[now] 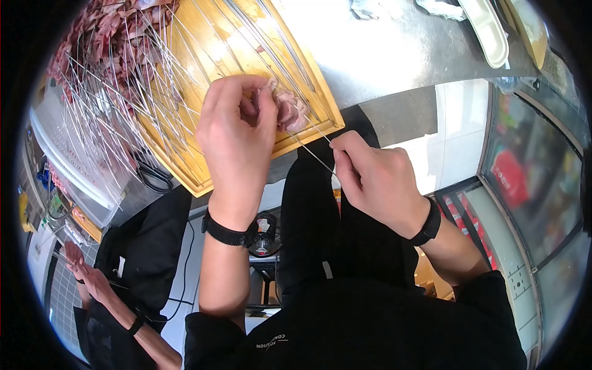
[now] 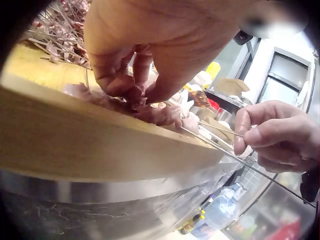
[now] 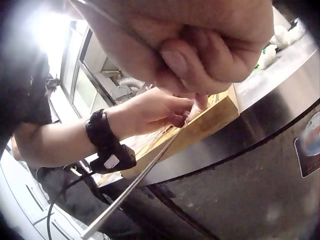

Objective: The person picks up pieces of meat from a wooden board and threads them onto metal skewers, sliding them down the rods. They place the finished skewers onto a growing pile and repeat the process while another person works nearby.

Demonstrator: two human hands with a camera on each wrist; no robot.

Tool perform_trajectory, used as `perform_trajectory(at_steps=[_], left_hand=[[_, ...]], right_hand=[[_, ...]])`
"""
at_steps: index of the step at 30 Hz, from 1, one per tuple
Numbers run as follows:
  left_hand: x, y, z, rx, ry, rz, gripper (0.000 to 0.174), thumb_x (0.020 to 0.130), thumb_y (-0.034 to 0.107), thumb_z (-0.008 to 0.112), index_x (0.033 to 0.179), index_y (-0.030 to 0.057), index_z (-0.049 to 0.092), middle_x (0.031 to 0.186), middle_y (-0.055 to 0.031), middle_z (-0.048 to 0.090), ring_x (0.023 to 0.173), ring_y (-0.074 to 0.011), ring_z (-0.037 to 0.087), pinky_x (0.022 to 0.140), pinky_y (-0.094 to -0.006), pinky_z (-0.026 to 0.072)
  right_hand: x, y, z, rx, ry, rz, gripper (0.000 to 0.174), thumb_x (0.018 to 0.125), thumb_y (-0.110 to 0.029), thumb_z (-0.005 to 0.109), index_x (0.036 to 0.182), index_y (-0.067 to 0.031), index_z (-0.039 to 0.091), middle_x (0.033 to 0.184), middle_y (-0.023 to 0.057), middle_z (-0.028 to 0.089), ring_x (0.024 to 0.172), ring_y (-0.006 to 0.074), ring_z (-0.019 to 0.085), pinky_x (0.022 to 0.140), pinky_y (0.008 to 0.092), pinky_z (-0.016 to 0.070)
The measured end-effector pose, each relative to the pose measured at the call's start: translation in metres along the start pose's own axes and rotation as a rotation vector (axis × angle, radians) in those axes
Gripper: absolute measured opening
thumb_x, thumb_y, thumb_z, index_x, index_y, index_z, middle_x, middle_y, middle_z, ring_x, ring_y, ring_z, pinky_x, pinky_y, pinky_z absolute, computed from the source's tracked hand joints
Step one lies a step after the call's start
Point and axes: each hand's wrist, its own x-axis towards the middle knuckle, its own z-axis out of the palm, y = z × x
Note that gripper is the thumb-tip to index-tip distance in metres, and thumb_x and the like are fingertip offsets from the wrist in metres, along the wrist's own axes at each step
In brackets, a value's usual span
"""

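My left hand (image 1: 237,132) bends over the edge of a yellow wooden board and holds pieces of raw pink meat (image 1: 292,112) between thumb and fingers. Two thin metal skewers run out of that meat toward the right. With thumb and forefinger my right hand (image 1: 377,179) pinches one skewer (image 2: 220,129) just beyond the board's edge. The other skewer (image 3: 135,184) slants past below the right hand. In the left wrist view the meat (image 2: 157,114) lies along the board's rim, partly hidden under the left fingers.
The board (image 1: 185,58) bears a heap of skewered meat (image 1: 117,37) and several bare skewers (image 1: 271,43). Black-handled scissors (image 1: 154,177) lie left of it. A white tray (image 1: 484,31) stands back right. Another person's hands (image 1: 92,280) hold meat at far left.
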Motion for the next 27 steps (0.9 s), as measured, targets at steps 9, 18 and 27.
perform_trajectory(at_steps=[9,18,27], left_hand=[[-0.001,-0.007,-0.006,-0.129,-0.018,-0.123,0.010,0.087,0.001,0.074,0.097,0.0010,0.072,0.076,-0.0043,0.064,0.061,-0.0099,0.059,0.059,-0.0252,0.0482],[0.000,-0.004,-0.012,-0.204,-0.077,-0.269,0.011,0.094,0.004,0.070,0.103,-0.0006,0.072,0.077,-0.0008,0.069,0.068,-0.0042,0.061,0.063,-0.0189,0.0469],[0.001,-0.001,-0.012,-0.203,-0.064,-0.283,0.013,0.092,0.003,0.071,0.105,-0.0003,0.073,0.083,-0.0014,0.068,0.072,-0.0049,0.062,0.064,-0.0198,0.0481]], right_hand=[[0.005,0.002,-0.003,-0.014,0.023,0.033,0.008,0.092,-0.004,0.066,0.097,-0.0068,0.060,0.060,0.0087,0.058,0.049,0.0232,0.062,0.047,0.0327,0.0452],[0.008,0.006,-0.007,0.013,0.004,-0.001,0.008,0.092,-0.003,0.065,0.098,-0.0087,0.063,0.056,0.0051,0.055,0.043,0.0180,0.056,0.045,0.0291,0.0405],[0.012,0.009,-0.016,0.025,-0.074,-0.020,0.009,0.091,-0.001,0.064,0.099,-0.0054,0.065,0.056,0.0046,0.056,0.044,0.0185,0.056,0.045,0.0293,0.0403]])
